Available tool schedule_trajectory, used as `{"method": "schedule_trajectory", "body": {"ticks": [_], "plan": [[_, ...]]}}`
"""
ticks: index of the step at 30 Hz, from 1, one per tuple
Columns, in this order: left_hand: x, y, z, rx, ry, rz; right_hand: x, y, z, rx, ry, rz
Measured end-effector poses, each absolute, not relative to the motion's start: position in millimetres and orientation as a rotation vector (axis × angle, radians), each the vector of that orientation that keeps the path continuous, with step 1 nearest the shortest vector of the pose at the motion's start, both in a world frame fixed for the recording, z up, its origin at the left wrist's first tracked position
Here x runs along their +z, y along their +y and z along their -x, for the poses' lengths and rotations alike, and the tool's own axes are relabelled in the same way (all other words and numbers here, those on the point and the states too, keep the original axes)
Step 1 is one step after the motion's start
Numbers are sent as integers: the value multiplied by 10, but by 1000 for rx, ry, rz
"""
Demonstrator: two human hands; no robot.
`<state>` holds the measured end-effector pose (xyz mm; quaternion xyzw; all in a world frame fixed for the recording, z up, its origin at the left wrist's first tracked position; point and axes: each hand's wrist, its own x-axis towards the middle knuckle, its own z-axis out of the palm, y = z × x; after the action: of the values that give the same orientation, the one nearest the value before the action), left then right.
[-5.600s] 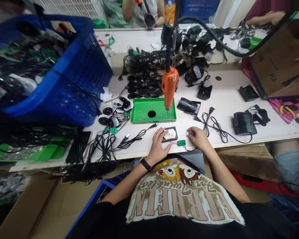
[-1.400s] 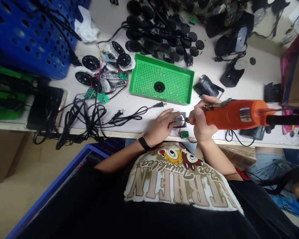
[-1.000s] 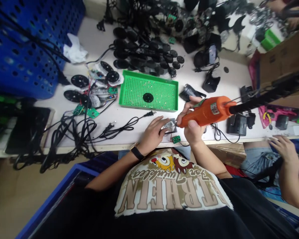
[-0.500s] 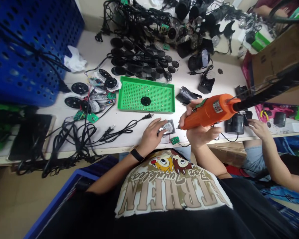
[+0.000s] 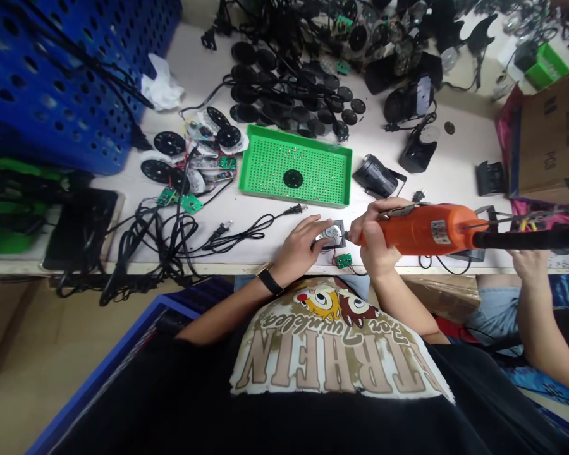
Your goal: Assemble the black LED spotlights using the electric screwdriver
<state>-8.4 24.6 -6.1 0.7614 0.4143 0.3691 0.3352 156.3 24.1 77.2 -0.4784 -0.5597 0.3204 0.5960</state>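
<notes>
Right hand (image 5: 374, 237) closed round the bulky orange electric screwdriver (image 5: 427, 229) at lower centre; open left hand (image 5: 298, 249) pressed down on the small square housing (image 5: 330, 235), which looked light and best pinned from above.

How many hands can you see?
3: the left hand, the right hand on the orange screwdriver, and a co-worker's hand at far right. More may be hidden.
</notes>
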Motion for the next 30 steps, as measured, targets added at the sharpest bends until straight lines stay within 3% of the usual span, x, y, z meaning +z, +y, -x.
{"method": "schedule_trajectory", "body": {"ticks": [18,30], "plan": [[-52,241,72,986,1075,-1983,649,340,-1471,705,-1233,1133],[-120,251,42,1042,1051,-1987,1080,326,-1365,616,-1127,964]]}}
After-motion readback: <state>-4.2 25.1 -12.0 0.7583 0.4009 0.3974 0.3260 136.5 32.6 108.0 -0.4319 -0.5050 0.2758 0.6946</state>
